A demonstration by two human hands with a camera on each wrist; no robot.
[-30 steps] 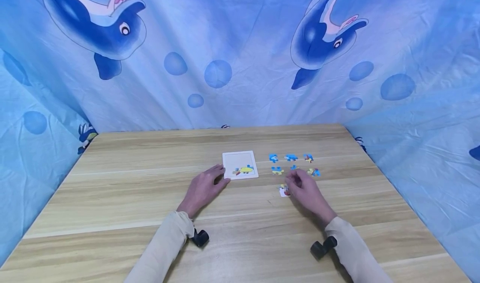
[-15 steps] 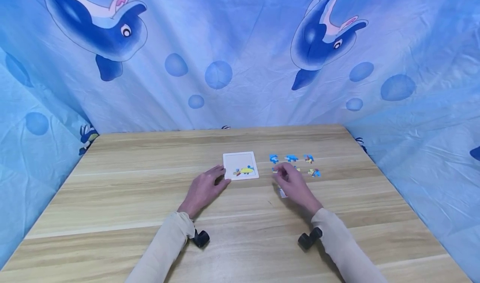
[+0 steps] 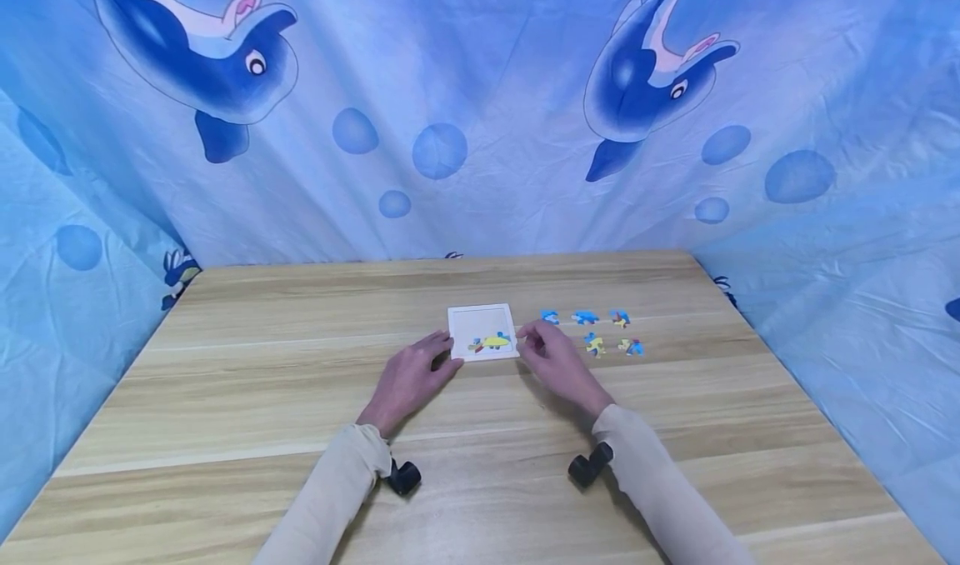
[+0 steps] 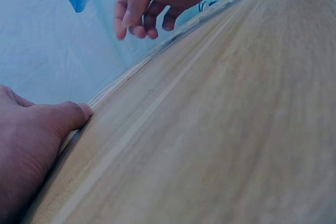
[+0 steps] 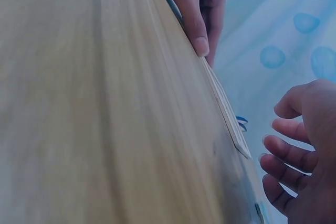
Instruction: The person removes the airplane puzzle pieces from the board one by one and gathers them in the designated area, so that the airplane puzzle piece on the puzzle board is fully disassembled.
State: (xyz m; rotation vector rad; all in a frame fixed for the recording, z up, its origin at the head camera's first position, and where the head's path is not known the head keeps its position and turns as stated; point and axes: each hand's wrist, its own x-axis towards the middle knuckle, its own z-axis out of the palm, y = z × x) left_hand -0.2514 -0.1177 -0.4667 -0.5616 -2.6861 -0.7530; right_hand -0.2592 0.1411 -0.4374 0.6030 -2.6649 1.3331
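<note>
My left hand (image 3: 408, 377) rests at the left edge of a white square puzzle tray (image 3: 472, 315), its thumb at the near corner. Jigsaw pieces (image 3: 495, 342) with a yellow and blue picture lie in the tray's lower part. My right hand (image 3: 558, 365) hovers by the tray's right edge, fingers loosely bent. In the right wrist view, the right hand (image 5: 302, 150) shows a gap between thumb and fingers and no piece in it. It also covers part of the table where other pieces lay. The left wrist view shows the left hand's thumb (image 4: 73, 115) against the tray edge.
Right of the tray, several loose jigsaw pieces lie on the wooden table (image 3: 480, 498), among them a blue one (image 3: 585, 318), a yellow one (image 3: 595, 346) and a mixed-colour one (image 3: 632, 347). A blue dolphin-print curtain (image 3: 495, 73) hangs behind and at both sides.
My right hand has moved left from the loose pieces to the tray's right edge. Two pieces seen earlier are now out of sight around it. The left hand and the tray stay put.
</note>
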